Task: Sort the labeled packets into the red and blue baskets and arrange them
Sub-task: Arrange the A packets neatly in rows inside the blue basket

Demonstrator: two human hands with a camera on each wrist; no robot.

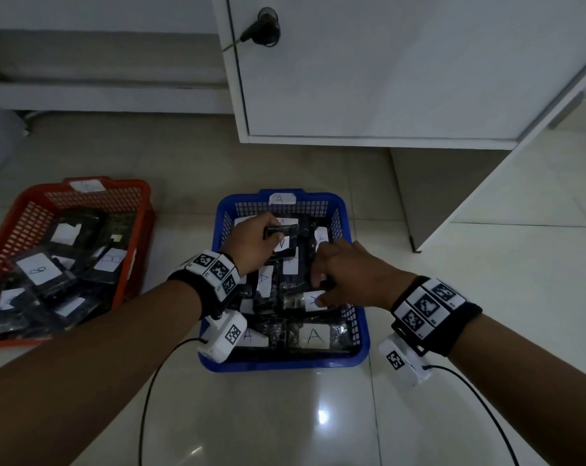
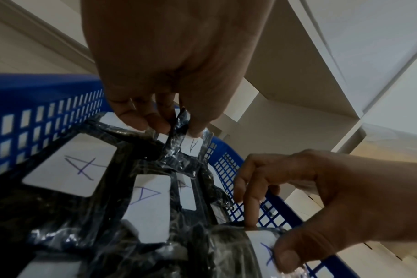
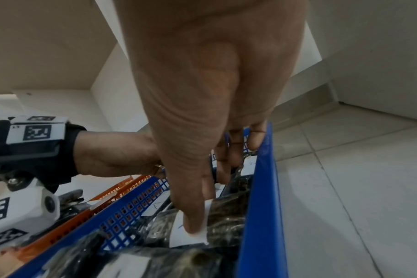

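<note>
Over the blue basket (image 1: 359,334) on the floor, the left hand (image 1: 251,242) is pinching an A packet (image 2: 191,148) by its film while the right hand (image 1: 348,274) is gripping another packet (image 1: 313,299), so the slick wrap is risking slipping free.

Tiled floor (image 1: 285,415), red basket (image 1: 130,237), blue basket (image 1: 281,363), white cabinet (image 1: 385,95)

The blue basket (image 1: 359,344) stands on the floor, a white tag marked A clipped on its far rim. It holds dark clear-wrapped packets with white labels marked A (image 1: 314,336), lying flat, side by side and overlapping. One A packet (image 2: 191,148) is tilted up near the far wall. The red basket (image 1: 130,264), well to the left, holds a loose heap of like packets labelled B (image 1: 38,269).
</note>
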